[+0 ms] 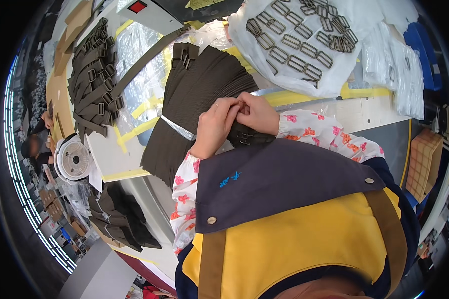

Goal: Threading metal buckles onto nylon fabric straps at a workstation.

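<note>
Grab likely-floppy straps (204, 89) by band (178, 128) near desk's (376, 110) front edge. Pressing left hand (214, 124) to right hand (259, 112), can't tell pinching what.

Webbing stack (192, 94) crowds the left hand (213, 124); tabletop (374, 110) gives room rightward

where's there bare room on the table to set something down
Two bare patches of white table: beyond the right sleeve, between yellow tape and the near edge; and at left, between fan and tape, below the buckled straps. The middle is crowded: strap stack by the left hand, metal buckles on white sheeting beyond.
</note>
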The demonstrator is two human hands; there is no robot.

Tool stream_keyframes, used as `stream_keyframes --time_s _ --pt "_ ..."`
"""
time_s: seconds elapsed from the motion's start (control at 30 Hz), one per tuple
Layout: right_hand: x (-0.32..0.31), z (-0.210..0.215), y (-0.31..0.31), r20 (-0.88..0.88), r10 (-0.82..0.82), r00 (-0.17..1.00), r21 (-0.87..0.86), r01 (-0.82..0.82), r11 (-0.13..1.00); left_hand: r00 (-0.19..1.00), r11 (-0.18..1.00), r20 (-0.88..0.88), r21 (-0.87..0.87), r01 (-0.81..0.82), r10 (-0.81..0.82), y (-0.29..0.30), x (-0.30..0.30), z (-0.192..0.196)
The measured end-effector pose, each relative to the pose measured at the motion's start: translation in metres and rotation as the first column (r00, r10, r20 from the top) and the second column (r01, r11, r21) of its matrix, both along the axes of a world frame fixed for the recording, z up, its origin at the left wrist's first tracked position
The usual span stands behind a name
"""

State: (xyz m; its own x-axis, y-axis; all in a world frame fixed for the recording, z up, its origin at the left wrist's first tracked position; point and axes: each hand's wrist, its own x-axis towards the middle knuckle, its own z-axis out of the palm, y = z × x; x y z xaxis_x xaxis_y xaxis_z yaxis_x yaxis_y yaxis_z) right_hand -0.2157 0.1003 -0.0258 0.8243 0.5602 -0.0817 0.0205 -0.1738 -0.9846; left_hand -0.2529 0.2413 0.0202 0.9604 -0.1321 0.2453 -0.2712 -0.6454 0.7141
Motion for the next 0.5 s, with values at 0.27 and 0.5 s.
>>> stream_keyframes --time_s 0.27,0.5 --pt "0.009 0.015 -0.01 -0.496 0.201 0.845 0.263 -0.074 0.962 0.91 0.946 -0.395 -0.228 -0.231 0.127 0.007 -0.018 0.007" --pt "0.037 0.017 -0.005 -0.592 0.495 0.636 0.309 -0.388 0.869 0.921 0.934 -0.387 -0.315 -0.17 0.037 0.012 -0.018 0.008"
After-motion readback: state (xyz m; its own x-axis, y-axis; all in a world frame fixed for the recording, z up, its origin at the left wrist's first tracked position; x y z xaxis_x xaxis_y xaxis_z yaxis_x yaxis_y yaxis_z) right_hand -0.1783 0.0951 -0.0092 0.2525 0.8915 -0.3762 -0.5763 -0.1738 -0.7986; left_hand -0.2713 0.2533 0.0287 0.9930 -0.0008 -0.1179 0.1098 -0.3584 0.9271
